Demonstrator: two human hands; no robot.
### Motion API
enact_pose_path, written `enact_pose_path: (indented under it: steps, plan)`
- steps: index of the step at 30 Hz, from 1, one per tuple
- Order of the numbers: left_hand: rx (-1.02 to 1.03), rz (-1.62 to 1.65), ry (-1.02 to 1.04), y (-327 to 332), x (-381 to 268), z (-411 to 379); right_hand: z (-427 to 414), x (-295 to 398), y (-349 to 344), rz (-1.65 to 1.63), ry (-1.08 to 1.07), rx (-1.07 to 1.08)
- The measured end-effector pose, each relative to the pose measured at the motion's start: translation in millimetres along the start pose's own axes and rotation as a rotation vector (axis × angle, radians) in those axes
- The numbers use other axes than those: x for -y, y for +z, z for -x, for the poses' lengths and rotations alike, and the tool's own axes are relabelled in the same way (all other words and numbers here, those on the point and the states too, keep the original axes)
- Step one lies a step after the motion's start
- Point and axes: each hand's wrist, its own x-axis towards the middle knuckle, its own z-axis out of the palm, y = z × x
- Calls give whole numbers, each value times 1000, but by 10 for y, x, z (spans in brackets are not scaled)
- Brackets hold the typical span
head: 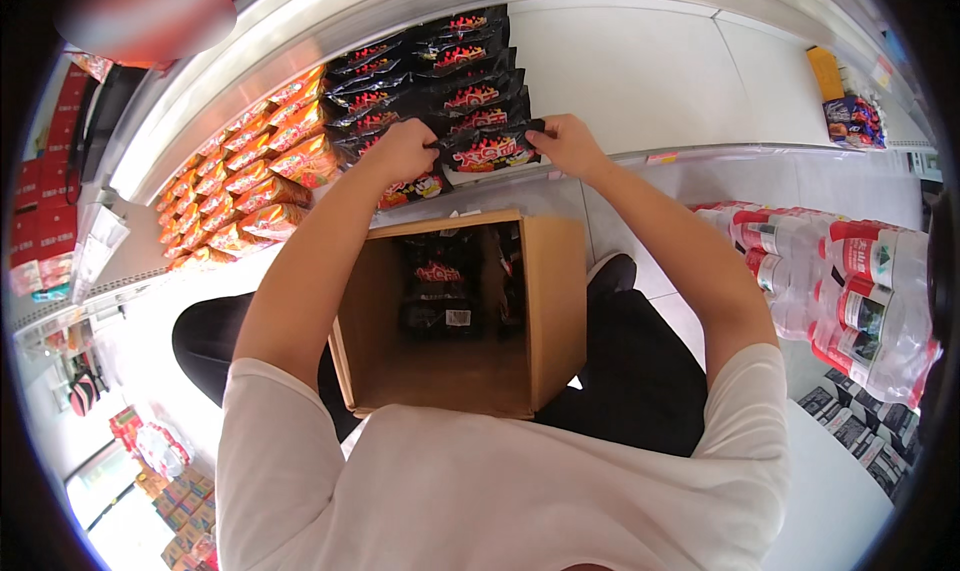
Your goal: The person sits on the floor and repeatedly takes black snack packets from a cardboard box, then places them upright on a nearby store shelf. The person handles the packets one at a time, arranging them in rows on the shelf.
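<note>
Between my two hands a black snack packet (491,151) with red lettering hangs at the shelf's front edge. My right hand (568,145) pinches its upper right corner. My left hand (405,151) grips its upper left corner, the fingertips partly hidden. Behind it, similar black packets (465,57) stand in two rows running back on the white shelf (615,75). Another black packet (414,190) shows below my left hand. An open cardboard box (556,308) stands between my legs, with more black packets (439,286) deep inside.
Orange snack packets (251,173) fill the shelf's left side. At its far right end sit blue packets (855,120) beside a yellow box (825,73). Shrink-wrapped bottles (847,286) with red labels stand on the floor to the right, near black-and-white cartons (862,428).
</note>
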Motion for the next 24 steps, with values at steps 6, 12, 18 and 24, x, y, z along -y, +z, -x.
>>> enact_pose_path:
  steps: [6,12,18,24]
  plan:
    - [11,29,-20,-1,153,-19,60,114,104,12,27,-28]
    - [35,80,-136,-8,181,-20,71,128,93,62,-40,-70]
    - [1,-6,-48,-1,305,-91,26,-65,67,-12,-200,-171]
    - [447,15,-424,0,245,7,168,11,18,87,-213,-318]
